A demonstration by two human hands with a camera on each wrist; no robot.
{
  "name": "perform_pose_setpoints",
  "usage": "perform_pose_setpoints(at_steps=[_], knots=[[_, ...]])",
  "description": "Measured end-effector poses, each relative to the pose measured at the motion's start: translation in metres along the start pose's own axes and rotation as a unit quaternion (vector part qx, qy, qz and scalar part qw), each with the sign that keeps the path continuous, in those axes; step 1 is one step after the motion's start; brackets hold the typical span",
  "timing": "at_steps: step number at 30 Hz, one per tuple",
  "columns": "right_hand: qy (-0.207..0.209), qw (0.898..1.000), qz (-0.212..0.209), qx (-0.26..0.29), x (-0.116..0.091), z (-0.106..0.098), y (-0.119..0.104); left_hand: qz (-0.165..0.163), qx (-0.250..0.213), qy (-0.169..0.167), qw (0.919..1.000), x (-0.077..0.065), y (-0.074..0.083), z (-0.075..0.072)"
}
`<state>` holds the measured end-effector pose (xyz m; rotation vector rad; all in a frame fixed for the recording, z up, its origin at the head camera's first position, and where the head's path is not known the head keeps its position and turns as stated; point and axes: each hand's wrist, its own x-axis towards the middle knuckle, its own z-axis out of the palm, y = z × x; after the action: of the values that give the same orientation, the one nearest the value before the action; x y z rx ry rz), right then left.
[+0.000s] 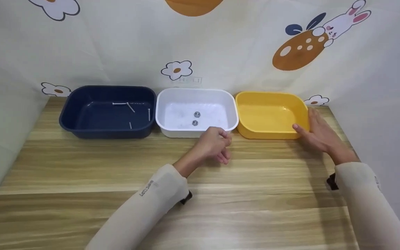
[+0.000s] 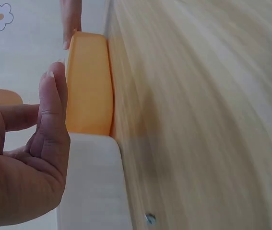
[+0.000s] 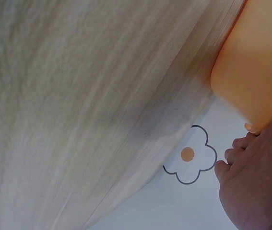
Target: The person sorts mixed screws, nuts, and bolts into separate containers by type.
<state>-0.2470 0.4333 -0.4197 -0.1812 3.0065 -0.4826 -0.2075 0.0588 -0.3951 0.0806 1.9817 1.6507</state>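
My right hand (image 1: 319, 135) holds the right end of the yellow bin (image 1: 273, 135), its thumb over the front corner and its fingers along the outer side wall. My left hand (image 1: 215, 144) is at the front right of the white bin (image 1: 172, 133), overlapping its rim in the head view. In the left wrist view its fingers (image 2: 52, 110) are loosely bent, with nothing visible between them. Two metal nuts (image 1: 197, 114) lie inside the white bin. Another small metal piece (image 2: 150, 219) rests on the table just in front of that bin, hidden in the head view.
A dark blue bin (image 1: 108, 133) with several screws (image 1: 149, 115) inside stands at the left end of the row. The three bins stand side by side against a printed cloth backdrop (image 1: 221, 52). Wood-grain table (image 1: 255, 208) stretches out in front.
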Motion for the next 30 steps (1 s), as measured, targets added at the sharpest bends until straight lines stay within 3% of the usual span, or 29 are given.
perform_pose_setpoints(at_steps=[7, 15, 24, 30], knots=[[-0.001, 1.000, -0.008, 0.005, -0.002, -0.001, 0.003, -0.029, 0.020, 0.028, 0.9990, -0.009, -0.020, -0.023], [-0.011, 1.000, 0.018, -0.001, -0.009, -0.004, 0.006, -0.044, 0.049, 0.067, 0.9956, -0.016, -0.044, -0.042], [-0.010, 1.000, 0.005, 0.002, -0.003, -0.003, 0.003, -0.061, 0.043, 0.077, 0.9942, -0.018, -0.054, -0.049], [-0.009, 1.000, 0.000, 0.002, 0.000, -0.002, -0.001, -0.073, 0.063, 0.088, 0.9914, -0.016, -0.055, -0.051]])
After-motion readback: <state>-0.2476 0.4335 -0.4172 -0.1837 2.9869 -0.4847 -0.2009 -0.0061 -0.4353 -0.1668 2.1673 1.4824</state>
